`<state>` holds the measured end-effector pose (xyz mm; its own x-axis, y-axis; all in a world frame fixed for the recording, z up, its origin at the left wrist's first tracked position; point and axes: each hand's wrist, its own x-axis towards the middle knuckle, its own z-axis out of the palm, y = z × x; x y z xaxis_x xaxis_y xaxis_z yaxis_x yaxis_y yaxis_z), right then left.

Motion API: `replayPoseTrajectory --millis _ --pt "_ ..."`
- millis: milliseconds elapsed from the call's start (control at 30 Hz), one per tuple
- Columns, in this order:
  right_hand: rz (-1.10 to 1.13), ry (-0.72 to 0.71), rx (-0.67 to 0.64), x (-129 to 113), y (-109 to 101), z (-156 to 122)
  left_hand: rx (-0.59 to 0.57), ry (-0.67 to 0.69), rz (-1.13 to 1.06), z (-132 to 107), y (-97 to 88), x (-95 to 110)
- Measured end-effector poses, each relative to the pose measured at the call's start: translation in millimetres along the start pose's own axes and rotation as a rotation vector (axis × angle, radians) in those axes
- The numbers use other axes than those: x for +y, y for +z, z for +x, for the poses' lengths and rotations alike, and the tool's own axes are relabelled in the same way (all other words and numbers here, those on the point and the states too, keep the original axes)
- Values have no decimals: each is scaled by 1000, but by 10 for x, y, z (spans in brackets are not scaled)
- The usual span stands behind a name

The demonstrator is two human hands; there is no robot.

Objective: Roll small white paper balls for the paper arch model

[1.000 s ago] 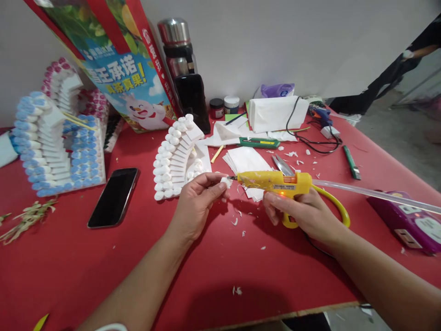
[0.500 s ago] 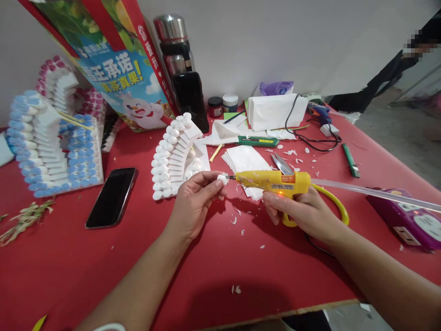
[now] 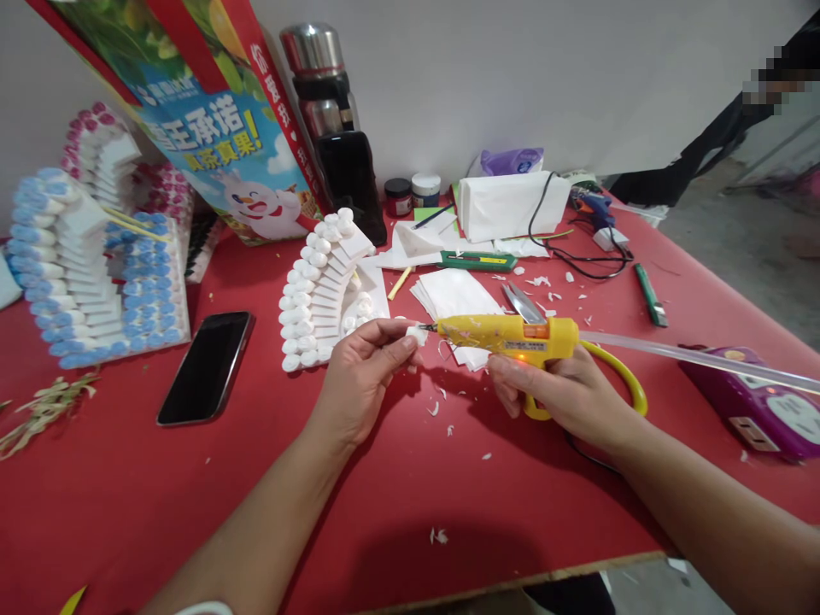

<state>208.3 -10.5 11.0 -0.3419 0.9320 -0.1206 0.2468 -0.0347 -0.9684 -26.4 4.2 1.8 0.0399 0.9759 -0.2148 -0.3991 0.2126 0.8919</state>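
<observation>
My left hand [image 3: 362,376] pinches a small white piece [image 3: 418,335] between thumb and fingers, above the red table [image 3: 384,512]. My right hand [image 3: 564,393] grips a yellow hot glue gun [image 3: 512,337] with a clear glue stick [image 3: 698,360] sticking out behind. The gun's nozzle touches the small white piece. Just behind my left hand stands a white stepped paper model [image 3: 326,286] edged with white beads.
A black phone [image 3: 206,366] lies left of my hand. A blue-beaded model [image 3: 96,282] and a pink one [image 3: 102,158] stand far left. A printed box [image 3: 211,128], steel flask [image 3: 320,85], paper sheets [image 3: 454,295], scissors [image 3: 522,301], tissue pack [image 3: 509,205], purple device [image 3: 756,406] surround.
Both hands have barely moved; the small white piece stays at the glue gun's nozzle. The camera view shifted slightly.
</observation>
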Motion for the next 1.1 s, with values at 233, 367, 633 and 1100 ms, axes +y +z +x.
replayPoseTrajectory --millis 233,367,633,1100 --pt "6 1 13 8 -1 -6 0 -1 2 8 -19 5" --pt "-5 8 12 15 -7 -6 -12 5 7 5 -34 -7" --pt "-23 2 4 2 -10 -13 -11 33 1 -3 -26 2" --pt "-7 47 179 -123 -174 -67 26 68 -30 3 -35 35"
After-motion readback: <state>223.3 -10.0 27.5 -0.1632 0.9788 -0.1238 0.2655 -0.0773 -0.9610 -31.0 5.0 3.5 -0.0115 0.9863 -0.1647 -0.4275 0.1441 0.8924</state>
